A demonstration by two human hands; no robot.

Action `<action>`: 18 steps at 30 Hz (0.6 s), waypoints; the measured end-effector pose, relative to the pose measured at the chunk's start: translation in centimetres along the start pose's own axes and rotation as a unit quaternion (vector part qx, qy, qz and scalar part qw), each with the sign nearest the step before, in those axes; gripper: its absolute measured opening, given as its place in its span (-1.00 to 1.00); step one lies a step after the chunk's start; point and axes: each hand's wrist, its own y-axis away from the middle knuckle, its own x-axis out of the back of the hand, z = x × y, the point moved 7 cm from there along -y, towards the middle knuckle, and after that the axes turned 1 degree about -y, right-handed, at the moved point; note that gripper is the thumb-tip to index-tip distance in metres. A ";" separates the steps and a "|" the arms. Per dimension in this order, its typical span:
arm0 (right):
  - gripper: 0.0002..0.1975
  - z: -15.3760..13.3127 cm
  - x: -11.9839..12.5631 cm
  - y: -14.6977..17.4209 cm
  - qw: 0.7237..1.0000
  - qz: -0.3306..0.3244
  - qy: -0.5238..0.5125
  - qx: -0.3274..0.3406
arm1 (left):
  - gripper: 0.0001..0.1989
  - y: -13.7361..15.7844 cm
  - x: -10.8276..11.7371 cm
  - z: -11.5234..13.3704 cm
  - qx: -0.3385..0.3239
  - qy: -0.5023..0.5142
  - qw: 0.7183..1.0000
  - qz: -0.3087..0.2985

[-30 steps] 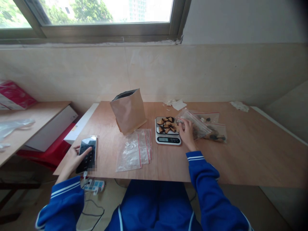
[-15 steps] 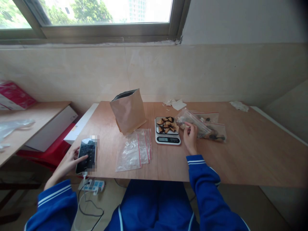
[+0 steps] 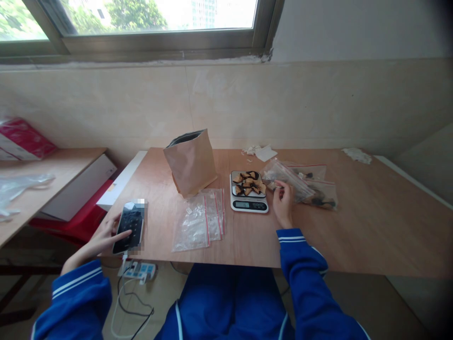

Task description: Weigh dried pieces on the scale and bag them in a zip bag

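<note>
At the table's left front, my left hand [image 3: 102,236] grips a smartphone [image 3: 129,226], its index finger or thumb lying over the dark keypad screen. A charging cable [image 3: 124,259] is plugged into the phone's lower end. My right hand [image 3: 283,204] rests just right of a white kitchen scale [image 3: 249,206], fingers curled together. Whether a small pale bit sits in its fingertips I cannot make out. Dried dark-edged brown slices [image 3: 249,183] are heaped on the scale's plate. Clear zip bags [image 3: 295,182], some with dark pieces inside, lie beside and behind that hand.
A brown kraft pouch [image 3: 193,163] stands with its mouth apart. Flat clear zip bags [image 3: 193,226] overlap in front of it. Paper scraps [image 3: 265,153] lie at the back, a crumpled tissue [image 3: 356,155] at the far right. A power strip [image 3: 141,271] is below the table.
The view has shifted slightly, so everything sits a little to the right. My finger remains over the phone screen; my right hand stays beside the scale.
</note>
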 end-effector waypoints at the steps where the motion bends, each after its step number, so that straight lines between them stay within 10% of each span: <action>1: -0.74 0.0 0.0 0.0 1.000 0.001 -0.001 0.001 | -0.03 -0.2 -0.3 -0.2 -0.005 -0.011 1.000 -0.018; 12: -0.59 -1.9 -3.4 -2.4 0.994 -0.106 -0.007 0.036 | -0.35 -1.8 -0.7 -3.2 0.066 -0.073 0.994 0.051; 18: -0.65 -0.5 -6.4 -3.6 0.981 -0.191 -0.040 -0.007 | -0.36 -0.3 0.3 0.1 0.091 -0.110 0.976 0.166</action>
